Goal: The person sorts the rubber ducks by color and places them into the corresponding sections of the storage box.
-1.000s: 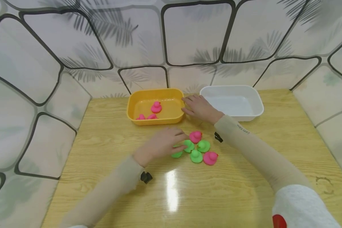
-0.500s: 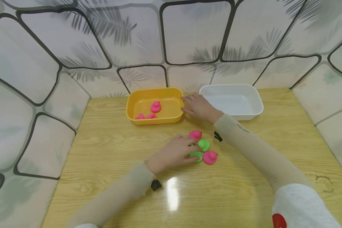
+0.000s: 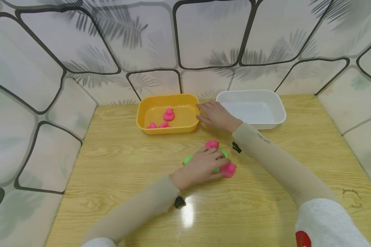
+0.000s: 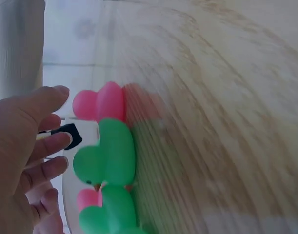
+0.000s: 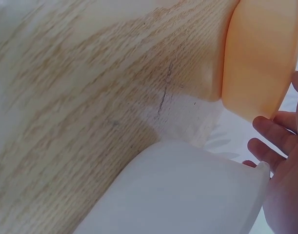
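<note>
My left hand hovers over a cluster of toy ducks, its fingers loosely bent with nothing between them. A pink duck shows behind the fingers and another pink duck lies by the fingertips. Green ducks are partly hidden below the hand; one green duck peeks out left of it. In the left wrist view, a green duck stands just beyond the fingers. At the right end of the yellow tray, my right hand rests its fingertips on the rim, fingers relaxed.
A white tray stands right of the yellow one, under the right wrist's far side. Several pink ducks, one of them a pink duck sitting upright, are in the yellow tray. A patterned wall closes off the wooden table's back and sides.
My left hand has moved right across the ducks, uncovering a green one on its left and covering others. The right hand has stayed at the yellow tray's rim.
</note>
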The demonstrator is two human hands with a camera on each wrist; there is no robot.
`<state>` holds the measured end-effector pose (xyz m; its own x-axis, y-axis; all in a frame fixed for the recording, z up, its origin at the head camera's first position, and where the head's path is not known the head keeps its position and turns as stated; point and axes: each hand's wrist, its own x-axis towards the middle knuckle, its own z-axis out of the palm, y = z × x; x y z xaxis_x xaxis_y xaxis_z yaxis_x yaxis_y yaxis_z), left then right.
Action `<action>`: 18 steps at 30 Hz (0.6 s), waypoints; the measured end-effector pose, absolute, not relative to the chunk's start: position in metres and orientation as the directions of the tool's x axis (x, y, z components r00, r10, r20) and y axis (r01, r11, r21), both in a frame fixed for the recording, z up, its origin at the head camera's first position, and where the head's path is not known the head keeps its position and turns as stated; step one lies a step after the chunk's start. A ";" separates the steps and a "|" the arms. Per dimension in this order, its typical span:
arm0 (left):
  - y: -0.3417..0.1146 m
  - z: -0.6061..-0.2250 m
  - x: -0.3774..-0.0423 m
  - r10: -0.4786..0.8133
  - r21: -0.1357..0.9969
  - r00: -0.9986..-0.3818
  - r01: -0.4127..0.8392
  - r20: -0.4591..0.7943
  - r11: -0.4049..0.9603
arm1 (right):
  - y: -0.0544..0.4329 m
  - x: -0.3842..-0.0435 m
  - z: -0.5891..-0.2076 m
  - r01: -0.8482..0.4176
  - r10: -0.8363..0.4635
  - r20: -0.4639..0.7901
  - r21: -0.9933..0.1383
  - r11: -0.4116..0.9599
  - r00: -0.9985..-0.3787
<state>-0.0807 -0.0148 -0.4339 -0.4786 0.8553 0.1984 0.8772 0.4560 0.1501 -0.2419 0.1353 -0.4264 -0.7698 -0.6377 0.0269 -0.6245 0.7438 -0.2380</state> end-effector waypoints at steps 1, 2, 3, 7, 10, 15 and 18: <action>-0.012 -0.434 -0.080 0.855 0.140 -0.482 0.875 0.192 0.462 | 0.135 -0.242 -0.426 -0.625 -0.638 0.029 -0.240 0.742 -0.769; -0.010 -0.434 -0.080 0.854 0.134 -0.487 0.873 0.183 0.469 | 0.135 -0.242 -0.425 -0.626 -0.639 0.032 -0.244 0.740 -0.768; -0.008 -0.434 -0.080 0.853 0.124 -0.492 0.870 0.173 0.477 | 0.135 -0.241 -0.424 -0.628 -0.641 0.035 -0.247 0.738 -0.767; 0.000 -0.433 -0.079 0.853 0.079 -0.506 0.863 0.132 0.500 | 0.135 -0.240 -0.421 -0.635 -0.646 0.051 -0.262 0.727 -0.761; 0.004 -0.434 -0.078 0.855 0.035 -0.506 0.862 0.112 0.506 | 0.134 -0.240 -0.421 -0.635 -0.647 0.050 -0.263 0.727 -0.761; 0.009 -0.435 -0.076 0.859 -0.001 -0.501 0.864 0.107 0.503 | 0.134 -0.241 -0.423 -0.625 -0.640 0.035 -0.263 0.735 -0.767; 0.011 -0.437 -0.075 0.857 -0.012 -0.503 0.862 0.112 0.507 | 0.134 -0.241 -0.424 -0.621 -0.636 0.032 -0.263 0.739 -0.771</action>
<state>-0.0753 0.0115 -0.4368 -0.5028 0.8571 0.1120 0.8618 0.5071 -0.0122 -0.2413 0.1343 -0.4243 -0.7709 -0.6361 0.0320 -0.6205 0.7387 -0.2630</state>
